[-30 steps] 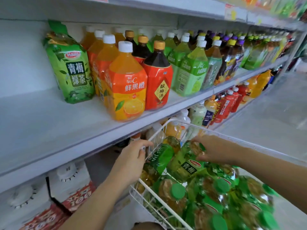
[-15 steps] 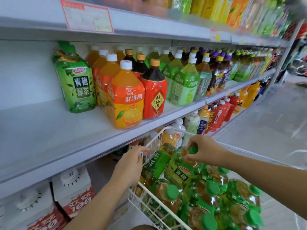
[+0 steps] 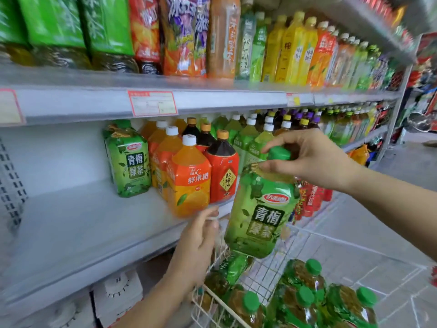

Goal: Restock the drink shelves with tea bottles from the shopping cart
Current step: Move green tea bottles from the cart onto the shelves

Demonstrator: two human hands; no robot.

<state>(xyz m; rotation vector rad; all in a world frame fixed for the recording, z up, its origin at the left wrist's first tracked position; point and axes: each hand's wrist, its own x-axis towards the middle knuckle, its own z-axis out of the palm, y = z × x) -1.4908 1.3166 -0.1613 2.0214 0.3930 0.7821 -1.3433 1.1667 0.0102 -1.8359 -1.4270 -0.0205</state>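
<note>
A person's right hand (image 3: 314, 159) clamped its fingers round the green cap and neck of a green plum tea bottle (image 3: 260, 209), which hung tilted in the air, clear of the shopping cart (image 3: 264, 278) at five o'clock. The left hand (image 3: 196, 245), apart from the right, curled round the cart's wire rim at the shelf edge, apparently steadying it. More green-capped bottles (image 3: 305, 285) lay heaped in the cart.

The step in hand looked to be the carry from cart to shelf, with restocking barely begun: a single matching bottle (image 3: 128, 159) stood at the back of the middle shelf (image 3: 78, 223), beside the orange juice bottles (image 3: 189, 178), and a wide bare stretch lay toward eight o'clock.

The next move would likely call for swinging the bottle toward nine o'clock, past the juice row and under the shelf above, then righting it and setting it down near its twin. A grip by the cap alone could let so large a bottle swing.
</note>
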